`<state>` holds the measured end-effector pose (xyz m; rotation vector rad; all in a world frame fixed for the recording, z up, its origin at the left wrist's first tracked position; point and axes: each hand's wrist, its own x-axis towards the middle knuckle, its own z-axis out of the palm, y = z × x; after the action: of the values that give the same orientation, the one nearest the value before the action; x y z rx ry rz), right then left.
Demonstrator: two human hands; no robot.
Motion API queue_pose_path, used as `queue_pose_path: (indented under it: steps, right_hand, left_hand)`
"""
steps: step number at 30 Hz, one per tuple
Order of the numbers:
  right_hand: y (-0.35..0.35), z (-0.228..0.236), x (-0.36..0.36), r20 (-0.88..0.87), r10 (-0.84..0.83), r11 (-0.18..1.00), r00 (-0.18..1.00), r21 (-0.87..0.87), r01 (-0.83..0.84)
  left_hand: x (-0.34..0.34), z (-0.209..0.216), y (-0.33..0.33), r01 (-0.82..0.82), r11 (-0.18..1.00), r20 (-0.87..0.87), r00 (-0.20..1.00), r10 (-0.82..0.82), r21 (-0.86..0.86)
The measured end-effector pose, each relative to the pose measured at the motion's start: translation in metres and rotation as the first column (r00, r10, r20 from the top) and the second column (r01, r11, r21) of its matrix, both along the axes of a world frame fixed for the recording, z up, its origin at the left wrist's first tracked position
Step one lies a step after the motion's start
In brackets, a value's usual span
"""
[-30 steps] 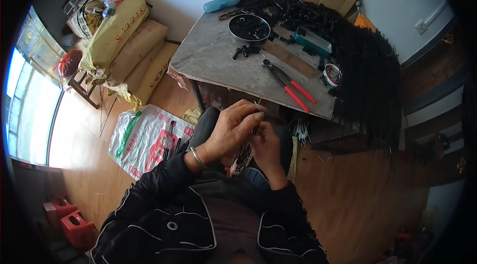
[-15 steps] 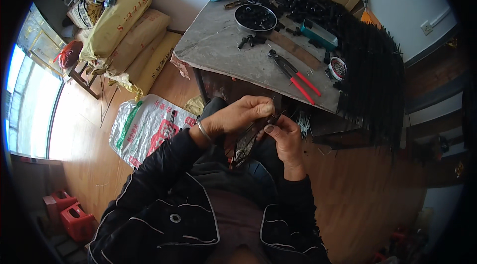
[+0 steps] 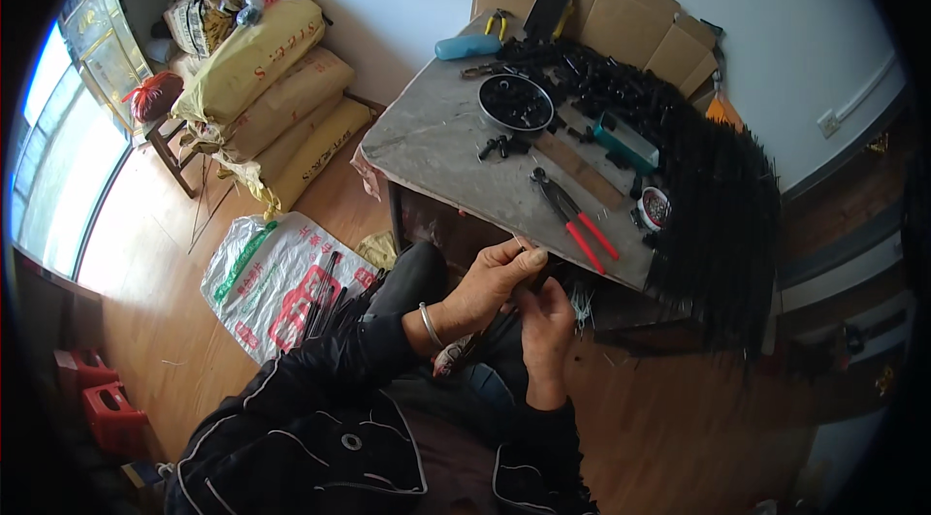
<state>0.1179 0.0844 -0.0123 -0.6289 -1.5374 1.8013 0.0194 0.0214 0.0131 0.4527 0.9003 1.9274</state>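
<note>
Dark, slender strips were held up in front of the person, between the two hands, near the front edge of the counter, and ran down toward the lap. The left hand had its fingers closed on their upper end, the thumb pressed against the bent forefinger, with a thin pale tip showing above. The right hand was just below and beside it, fingers curled in close to the strips; the picture did not show whether they gripped. A light metal bracelet circled the left wrist.

On the counter beyond the hands, pincers lay with red handles toward the person. Behind them came a flat brown bar, a round metal bowl of black parts, a teal box and, to the right, a small cup of tiny bits. A heap of black pieces spread along the back, and long black rods hung over the right side. Cardboard stood behind.

On the floor to the left, more dark rods lay on a white plastic bag; stuffed sacks were stacked farther off.
</note>
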Motion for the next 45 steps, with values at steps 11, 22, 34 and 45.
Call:
queue_pose_path:
  steps: [11,22,34,45]
  right_hand:
    - [0.023,-0.015,-0.009,0.016,0.175,0.982,0.984,-0.07,-0.174]
    - [0.039,-0.021,-0.013,0.001,0.252,0.925,0.968,-0.296,-0.24]
    - [0.054,-0.021,-0.016,-0.016,0.237,0.919,0.971,-0.32,-0.229]
    - [0.037,-0.009,-0.016,-0.08,0.29,0.911,0.954,-0.281,-0.301]
  left_hand:
    - [-0.085,-0.003,0.042,-0.163,0.977,-0.629,0.777,0.04,-0.14]
    - [-0.249,0.001,0.155,-0.569,0.78,-0.823,-0.291,-0.488,-0.261]
    - [-0.196,0.04,0.121,-0.118,0.903,-0.758,0.595,-0.268,-0.412]
    - [-0.085,0.014,0.022,0.483,0.865,0.148,0.873,-0.464,-0.138]
